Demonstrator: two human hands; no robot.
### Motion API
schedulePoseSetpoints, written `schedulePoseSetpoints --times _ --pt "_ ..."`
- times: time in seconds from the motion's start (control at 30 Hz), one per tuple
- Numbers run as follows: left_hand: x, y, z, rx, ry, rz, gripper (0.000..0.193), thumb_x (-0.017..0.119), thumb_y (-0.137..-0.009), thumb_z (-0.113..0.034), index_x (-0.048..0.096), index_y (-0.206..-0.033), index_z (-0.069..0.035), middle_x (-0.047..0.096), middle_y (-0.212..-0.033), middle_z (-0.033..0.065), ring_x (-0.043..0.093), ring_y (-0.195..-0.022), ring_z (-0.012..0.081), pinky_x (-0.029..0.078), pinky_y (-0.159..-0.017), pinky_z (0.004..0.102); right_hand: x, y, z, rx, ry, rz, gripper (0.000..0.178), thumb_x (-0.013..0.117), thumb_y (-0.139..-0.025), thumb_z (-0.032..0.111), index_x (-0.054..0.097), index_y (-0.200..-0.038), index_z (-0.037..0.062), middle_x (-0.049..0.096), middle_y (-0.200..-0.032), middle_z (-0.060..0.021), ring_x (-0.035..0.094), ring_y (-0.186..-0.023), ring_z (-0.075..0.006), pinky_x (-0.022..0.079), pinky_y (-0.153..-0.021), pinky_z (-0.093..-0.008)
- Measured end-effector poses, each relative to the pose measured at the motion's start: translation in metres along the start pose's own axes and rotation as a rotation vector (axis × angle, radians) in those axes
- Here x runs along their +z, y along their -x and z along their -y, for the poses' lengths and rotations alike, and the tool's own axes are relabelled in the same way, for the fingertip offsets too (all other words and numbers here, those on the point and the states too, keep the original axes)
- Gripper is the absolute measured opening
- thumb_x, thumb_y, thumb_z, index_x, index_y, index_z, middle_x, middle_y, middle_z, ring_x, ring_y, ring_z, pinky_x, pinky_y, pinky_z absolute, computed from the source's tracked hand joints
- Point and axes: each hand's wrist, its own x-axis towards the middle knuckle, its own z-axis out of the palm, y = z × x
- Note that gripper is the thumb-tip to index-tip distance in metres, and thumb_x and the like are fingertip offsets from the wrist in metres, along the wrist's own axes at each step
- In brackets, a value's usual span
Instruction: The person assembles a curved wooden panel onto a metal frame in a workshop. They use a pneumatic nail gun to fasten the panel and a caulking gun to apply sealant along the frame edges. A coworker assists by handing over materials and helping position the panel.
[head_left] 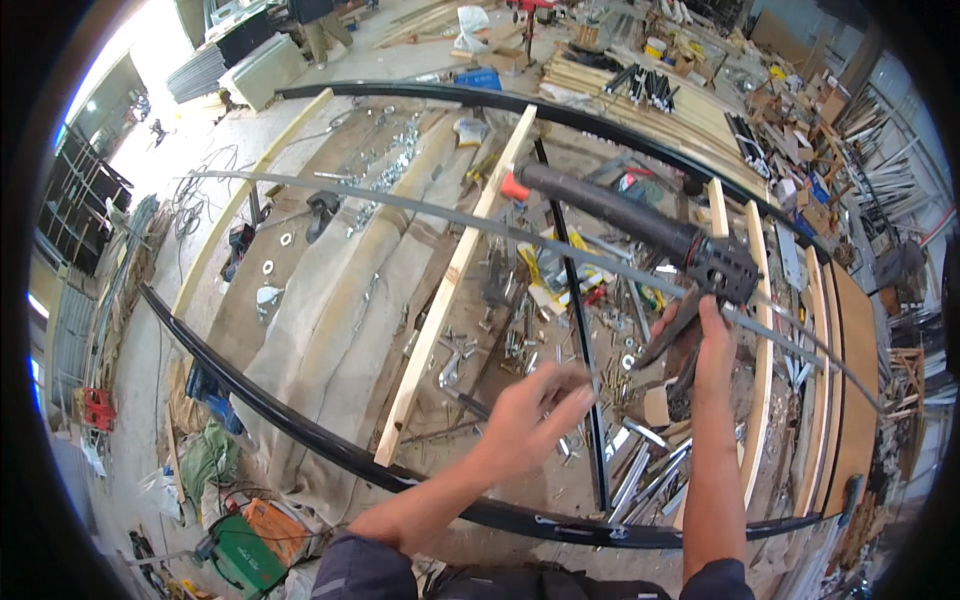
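Note:
My right hand (708, 345) grips the handle of a caulking gun (620, 208). Its long dark barrel points to the far left and ends in an orange-red tip, while its thin rod sticks out to the right. Lower and left of it, my left hand (540, 420) hovers with loosely bent fingers apart, holding nothing I can see. A large black metal frame (300, 437) with pale wooden slats (450, 290) across it spreads below both hands. Over the slats lies a long thin grey bar (420, 208), passing behind the caulking gun. A black crossbar (578, 320) runs between my hands.
Bolts, tools and metal offcuts (640, 470) litter the surface beneath the frame. A brown board (853, 370) lies at its right end. Stacked timber (640, 105) fills the far side. A green and orange case (248, 548) and a green cloth (210, 455) lie at near left.

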Motion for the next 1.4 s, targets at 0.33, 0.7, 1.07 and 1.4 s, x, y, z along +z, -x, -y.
schedulePoseSetpoints --times 0.33,0.7,1.07,1.4 --pt "-0.115 0.216 0.062 -0.132 -0.265 -0.945 0.021 0.051 -0.104 -0.018 0.057 -0.096 0.001 0.057 -0.074 0.0049 0.054 -0.062 0.0098 0.045 -0.057 0.0251 0.009 -0.064 0.006 -0.005 0.034 0.016 0.034 0.050 -0.104 0.034 0.059 -0.097 0.0011 0.067 -0.083 -0.0167 0.068 -0.072 -0.0309 0.056 -0.073 -0.0440" --pt "-0.108 0.311 0.186 -0.441 -1.033 -0.775 0.039 0.061 -0.095 -0.017 0.052 -0.129 0.001 0.053 -0.130 0.0214 0.047 -0.121 0.0390 0.033 -0.107 0.0472 0.035 -0.131 -0.002 -0.052 0.117 0.024 0.035 0.052 -0.103 0.033 0.059 -0.098 -0.0009 0.068 -0.085 -0.0180 0.070 -0.073 -0.0332 0.058 -0.069 -0.0446" --pt "-0.117 0.286 0.191 -0.418 -1.152 -0.772 0.045 0.059 -0.094 -0.016 0.047 -0.134 0.001 0.045 -0.142 0.0235 0.038 -0.133 0.0438 0.027 -0.113 0.0525 0.065 -0.172 0.007 -0.111 0.346 0.115 0.044 0.043 -0.107 0.037 0.061 -0.102 -0.0027 0.069 -0.096 -0.0184 0.070 -0.092 -0.0329 0.057 -0.085 -0.0446" --pt "-0.128 0.279 0.230 -0.389 -1.255 -0.786 0.072 0.058 -0.090 -0.038 0.035 -0.144 0.004 0.038 -0.144 0.0268 0.029 -0.137 0.0505 0.022 -0.115 0.0604 0.120 -0.195 0.014 -0.141 0.251 0.193 0.045 0.035 -0.109 0.032 0.055 -0.111 -0.0083 0.066 -0.109 -0.0254 0.067 -0.104 -0.0383 0.053 -0.095 -0.0497"
